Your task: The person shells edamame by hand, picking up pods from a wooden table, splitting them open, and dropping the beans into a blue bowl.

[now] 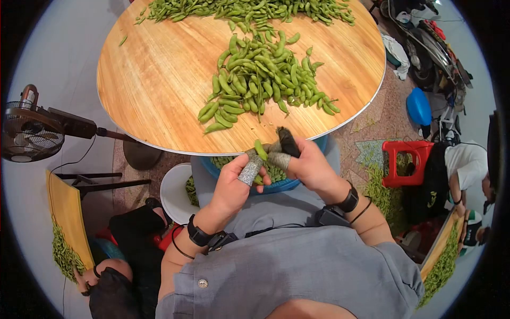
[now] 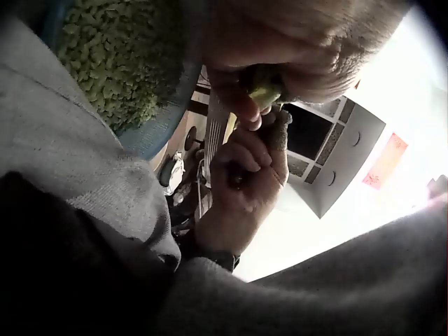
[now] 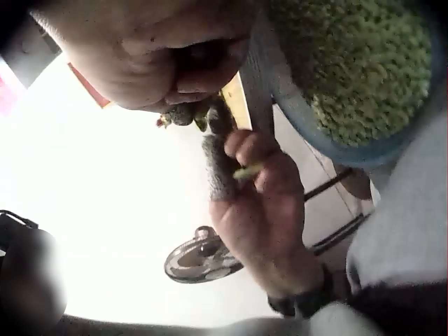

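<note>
Over the near table edge, my left hand (image 1: 232, 178) pinches a green soybean pod (image 1: 260, 150) with tape-wrapped fingers. A second pod (image 3: 246, 171) sticks out from its curled fingers in the right wrist view. My right hand (image 1: 311, 166) meets the left one at the first pod, its taped thumb and dark-covered finger pinching close against it. In the left wrist view, the right hand (image 2: 241, 185) has its other fingers curled in. Below both hands, a blue basin (image 2: 150, 140) holds shelled green beans (image 2: 122, 63). A heap of pods (image 1: 260, 74) lies on the wooden table (image 1: 154, 80).
More pods (image 1: 249, 9) cover the table's far side. A white bucket (image 1: 172, 191) stands left of my legs, and a fan (image 1: 34, 130) farther left. To the right are a red stool (image 1: 406, 159) and a blue tub (image 1: 419, 106). People sit at both sides with pods.
</note>
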`<state>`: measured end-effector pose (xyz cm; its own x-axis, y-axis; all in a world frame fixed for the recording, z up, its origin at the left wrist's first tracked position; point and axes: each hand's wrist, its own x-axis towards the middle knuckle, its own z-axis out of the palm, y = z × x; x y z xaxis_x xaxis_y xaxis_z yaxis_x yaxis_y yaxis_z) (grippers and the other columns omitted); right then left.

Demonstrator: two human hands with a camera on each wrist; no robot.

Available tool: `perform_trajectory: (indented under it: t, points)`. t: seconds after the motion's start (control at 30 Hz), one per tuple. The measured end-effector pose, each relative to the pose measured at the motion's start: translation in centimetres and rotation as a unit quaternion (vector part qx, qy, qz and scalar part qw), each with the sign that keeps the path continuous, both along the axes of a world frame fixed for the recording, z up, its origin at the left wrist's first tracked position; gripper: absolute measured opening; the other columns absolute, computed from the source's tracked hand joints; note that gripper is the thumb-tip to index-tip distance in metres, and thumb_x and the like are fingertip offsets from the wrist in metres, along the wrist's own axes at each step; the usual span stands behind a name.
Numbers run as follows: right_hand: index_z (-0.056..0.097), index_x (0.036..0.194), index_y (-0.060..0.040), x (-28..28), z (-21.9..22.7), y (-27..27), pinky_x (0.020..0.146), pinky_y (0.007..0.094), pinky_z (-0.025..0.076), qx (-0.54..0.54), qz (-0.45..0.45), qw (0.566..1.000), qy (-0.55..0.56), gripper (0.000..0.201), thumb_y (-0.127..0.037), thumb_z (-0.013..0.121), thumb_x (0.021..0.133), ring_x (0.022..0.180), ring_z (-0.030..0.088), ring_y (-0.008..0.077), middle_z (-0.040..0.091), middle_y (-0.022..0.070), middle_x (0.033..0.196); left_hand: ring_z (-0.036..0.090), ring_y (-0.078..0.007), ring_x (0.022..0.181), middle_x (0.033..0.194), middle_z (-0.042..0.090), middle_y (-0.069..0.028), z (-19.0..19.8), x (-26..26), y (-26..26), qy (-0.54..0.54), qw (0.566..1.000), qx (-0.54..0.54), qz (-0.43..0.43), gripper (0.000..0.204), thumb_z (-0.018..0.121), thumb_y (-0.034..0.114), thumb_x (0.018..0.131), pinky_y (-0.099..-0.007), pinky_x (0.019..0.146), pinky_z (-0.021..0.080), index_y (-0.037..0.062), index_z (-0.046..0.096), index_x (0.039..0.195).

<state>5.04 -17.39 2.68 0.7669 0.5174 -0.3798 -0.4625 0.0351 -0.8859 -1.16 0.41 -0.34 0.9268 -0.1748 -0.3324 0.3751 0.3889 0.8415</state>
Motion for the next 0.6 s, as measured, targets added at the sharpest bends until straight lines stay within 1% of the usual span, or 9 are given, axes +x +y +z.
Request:
perform_trajectory:
  t: [0.1,0.13,0.17,0.23,0.27,0.33,0.47,0.53,0.6]
  points:
    - [0.057,0.1,-0.0007,-0.7,-1.5,-0.3,0.047,0.0195,0.031,0.041,-0.04,0.997,0.049,0.018,-0.008,0.062,0.084,0.056,0.042,0.0033,0.056,-0.0002,0.073,0.054,-0.009,0.064,0.077,0.061,-0.0048,-0.2,0.0,-0.3,-0.007,1.0,-0.024,0.002,0.017,0.051,0.013,0.094,-0.0203,0.055,0.043,0.0016,0.061,0.104]
    - [0.056,0.099,0.0008,-0.6,-1.7,-0.6,0.052,0.0216,0.039,0.014,-0.026,0.999,0.029,0.018,-0.008,0.061,0.085,0.062,0.049,0.0053,0.058,0.0019,0.076,0.053,-0.008,0.063,0.077,0.061,-0.0039,-0.2,-0.1,-0.3,-0.004,1.0,-0.021,0.008,0.017,0.053,0.012,0.094,-0.0196,0.055,0.042,0.0019,0.061,0.105]
    - [0.056,0.099,0.0008,-0.8,-2.5,-0.4,0.052,0.0216,0.039,0.015,-0.03,0.999,0.032,0.018,-0.008,0.061,0.085,0.062,0.049,0.0053,0.058,0.0019,0.076,0.053,-0.008,0.063,0.077,0.061,-0.0039,-0.2,-0.1,-0.4,-0.001,1.0,-0.02,0.004,0.017,0.053,0.012,0.094,-0.0196,0.055,0.042,0.0019,0.061,0.105]
    - [0.054,0.1,0.0027,-1.4,-4.3,0.5,0.062,0.0249,0.047,-0.029,-0.097,0.974,-0.202,0.02,-0.009,0.061,0.085,0.071,0.055,0.0083,0.061,0.0041,0.081,0.053,-0.0059,0.063,0.076,0.062,-0.0027,0.0,-0.2,-0.5,-0.032,0.999,0.023,0.022,0.017,0.057,0.011,0.092,-0.018,0.052,0.04,0.0027,0.061,0.106]
    - [0.054,0.1,0.0027,-1.4,-4.3,0.3,0.062,0.0249,0.047,-0.028,-0.098,0.974,-0.201,0.02,-0.009,0.061,0.085,0.071,0.055,0.0083,0.061,0.0041,0.081,0.053,-0.0059,0.063,0.076,0.062,-0.0027,0.1,-0.2,-0.5,-0.031,0.999,0.024,0.021,0.017,0.057,0.011,0.092,-0.018,0.052,0.04,0.0027,0.061,0.106]
    - [0.052,0.1,0.0039,-1.4,-3.5,0.0,0.072,0.0271,0.049,-0.078,-0.05,0.968,-0.235,0.025,-0.01,0.064,0.083,0.078,0.057,0.0101,0.063,0.0056,0.085,0.054,-0.0052,0.062,0.079,0.063,-0.0021,0.2,-0.1,-0.5,-0.018,0.998,0.028,0.045,0.017,0.059,0.01,0.091,-0.0179,0.05,0.04,0.0027,0.062,0.106]
    - [0.054,0.097,0.0031,-0.7,-1.5,-0.1,0.069,0.0264,0.049,-0.065,-0.062,0.975,-0.205,0.025,-0.012,0.065,0.08,0.075,0.056,0.0098,0.063,0.007,0.083,0.054,-0.0046,0.062,0.082,0.064,-0.0014,1.5,-0.2,-0.4,0.011,0.991,0.134,0.009,0.018,0.059,0.009,0.09,-0.0182,0.05,0.041,0.0026,0.062,0.107]
    - [0.057,0.091,0.0019,-0.2,-0.8,0.1,0.064,0.026,0.047,-0.125,0.03,0.96,-0.249,0.021,-0.015,0.065,0.081,0.073,0.054,0.0079,0.062,0.0058,0.079,0.053,-0.004,0.06,0.083,0.063,-0.001,0.8,-0.4,-0.7,-0.047,0.986,0.159,-0.007,0.017,0.059,0.01,0.09,-0.0181,0.05,0.041,0.0037,0.062,0.106]
    - [0.058,0.09,0.0015,0.4,-2.1,0.1,0.062,0.0258,0.045,-0.113,0.046,0.972,-0.202,0.02,-0.017,0.064,0.083,0.072,0.053,0.0076,0.061,0.0049,0.077,0.053,-0.004,0.06,0.083,0.063,-0.001,1.2,-0.4,-0.6,-0.035,0.988,0.15,-0.023,0.016,0.058,0.01,0.09,-0.0181,0.05,0.041,0.0041,0.062,0.105]
